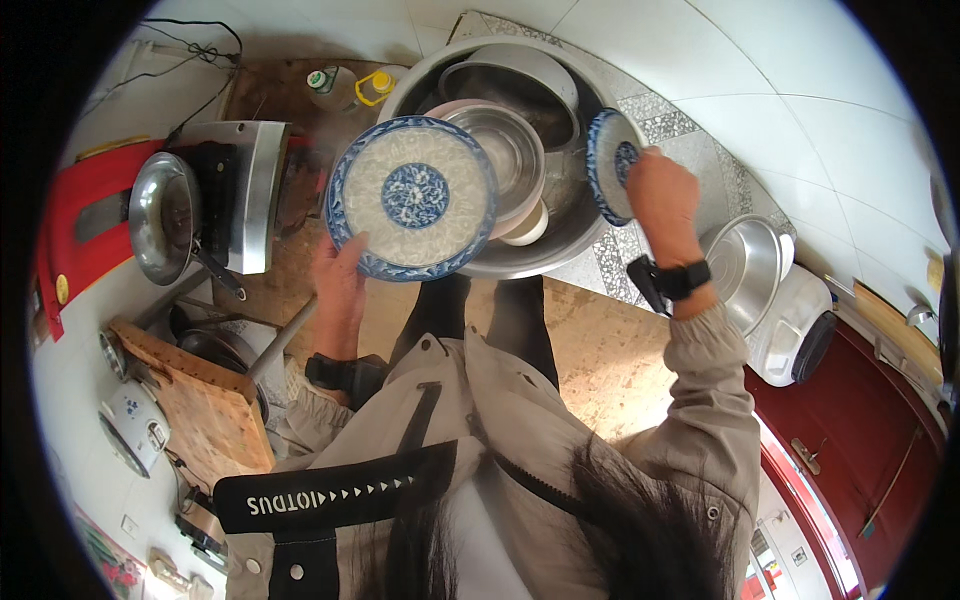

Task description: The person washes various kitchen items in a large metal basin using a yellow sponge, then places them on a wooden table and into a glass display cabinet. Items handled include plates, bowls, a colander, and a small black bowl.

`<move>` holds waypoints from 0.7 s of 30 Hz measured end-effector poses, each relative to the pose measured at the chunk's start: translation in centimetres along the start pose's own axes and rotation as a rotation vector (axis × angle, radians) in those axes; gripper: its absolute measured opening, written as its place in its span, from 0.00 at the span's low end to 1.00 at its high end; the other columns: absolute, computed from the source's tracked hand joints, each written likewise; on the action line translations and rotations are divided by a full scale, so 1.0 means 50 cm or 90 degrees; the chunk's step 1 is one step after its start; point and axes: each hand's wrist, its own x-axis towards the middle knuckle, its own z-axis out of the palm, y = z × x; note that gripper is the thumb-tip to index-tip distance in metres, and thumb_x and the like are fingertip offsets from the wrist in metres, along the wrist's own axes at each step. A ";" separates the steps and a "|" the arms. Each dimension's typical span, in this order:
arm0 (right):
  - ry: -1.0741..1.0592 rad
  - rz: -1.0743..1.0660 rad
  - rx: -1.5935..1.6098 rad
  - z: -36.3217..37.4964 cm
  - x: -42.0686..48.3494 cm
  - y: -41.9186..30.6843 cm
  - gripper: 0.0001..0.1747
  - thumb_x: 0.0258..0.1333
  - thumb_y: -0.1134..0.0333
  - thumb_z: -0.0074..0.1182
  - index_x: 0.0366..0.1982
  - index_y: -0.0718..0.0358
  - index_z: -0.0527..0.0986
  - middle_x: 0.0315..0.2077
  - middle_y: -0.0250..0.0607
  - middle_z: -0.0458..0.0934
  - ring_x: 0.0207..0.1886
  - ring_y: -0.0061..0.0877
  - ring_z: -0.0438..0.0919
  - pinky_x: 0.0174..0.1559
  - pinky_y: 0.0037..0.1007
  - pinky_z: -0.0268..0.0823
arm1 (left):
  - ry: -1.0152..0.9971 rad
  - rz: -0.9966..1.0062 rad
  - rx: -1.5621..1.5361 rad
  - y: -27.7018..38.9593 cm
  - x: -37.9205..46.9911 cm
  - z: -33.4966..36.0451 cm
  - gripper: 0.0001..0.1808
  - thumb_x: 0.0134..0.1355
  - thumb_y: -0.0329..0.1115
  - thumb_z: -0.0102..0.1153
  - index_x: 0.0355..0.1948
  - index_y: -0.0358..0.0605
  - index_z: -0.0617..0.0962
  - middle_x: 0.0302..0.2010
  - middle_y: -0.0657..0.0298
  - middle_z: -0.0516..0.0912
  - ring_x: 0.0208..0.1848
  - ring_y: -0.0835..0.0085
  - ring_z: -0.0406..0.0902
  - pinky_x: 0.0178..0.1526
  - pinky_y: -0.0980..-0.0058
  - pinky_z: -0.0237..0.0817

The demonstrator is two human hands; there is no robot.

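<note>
My left hand (341,281) grips the lower left rim of a round blue-and-white patterned plate (412,199), its decorated face towards me. In my right hand (664,191) is a smaller-looking blue-and-white plate (611,165), tilted nearly on edge. Both plates are above a large metal basin (547,259). Inside the basin sit a stainless steel bowl (517,154) stacked on a pinkish bowl (517,221), a white bowl (529,229) and a large metal pot (517,75). The left plate hides part of the basin and its contents.
At left, a wok (165,217) rests beside a metal-edged stove (262,199). A thick wooden cutting board (202,390) stands below it. Plastic bottles (334,90) are at the back. To the right are a metal basin (742,270), a white plastic container (795,330) and a dark red door (840,420).
</note>
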 end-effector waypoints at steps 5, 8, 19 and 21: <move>0.117 0.071 0.238 -0.158 -0.098 0.074 0.12 0.51 0.65 0.48 0.21 0.66 0.73 0.15 0.45 0.75 0.18 0.31 0.76 0.23 0.36 0.66 | -0.008 -0.014 0.086 0.025 -0.004 0.025 0.17 0.58 0.25 0.53 0.49 0.37 0.74 0.44 0.62 0.80 0.40 0.76 0.78 0.41 0.78 0.70; -0.007 0.177 0.722 -0.198 -0.156 0.041 0.11 0.52 0.67 0.50 0.22 0.67 0.73 0.12 0.30 0.69 0.14 0.13 0.66 0.16 0.21 0.58 | -0.018 -0.019 0.090 0.044 -0.009 0.035 0.15 0.59 0.27 0.53 0.48 0.37 0.74 0.41 0.63 0.80 0.37 0.78 0.78 0.37 0.80 0.70; -0.071 0.193 1.056 -0.101 -0.167 -0.122 0.08 0.56 0.70 0.50 0.25 0.67 0.74 0.17 0.30 0.73 0.15 0.13 0.68 0.18 0.18 0.60 | -0.077 -0.030 0.149 0.043 -0.026 0.116 0.12 0.58 0.29 0.54 0.44 0.39 0.76 0.34 0.66 0.80 0.29 0.82 0.75 0.28 0.83 0.65; -0.062 0.189 1.061 -0.089 -0.168 -0.116 0.08 0.56 0.70 0.50 0.26 0.67 0.75 0.17 0.30 0.73 0.15 0.13 0.68 0.18 0.18 0.60 | -0.080 -0.029 0.161 0.036 -0.025 0.128 0.12 0.58 0.29 0.54 0.43 0.39 0.77 0.32 0.67 0.80 0.28 0.83 0.74 0.27 0.82 0.64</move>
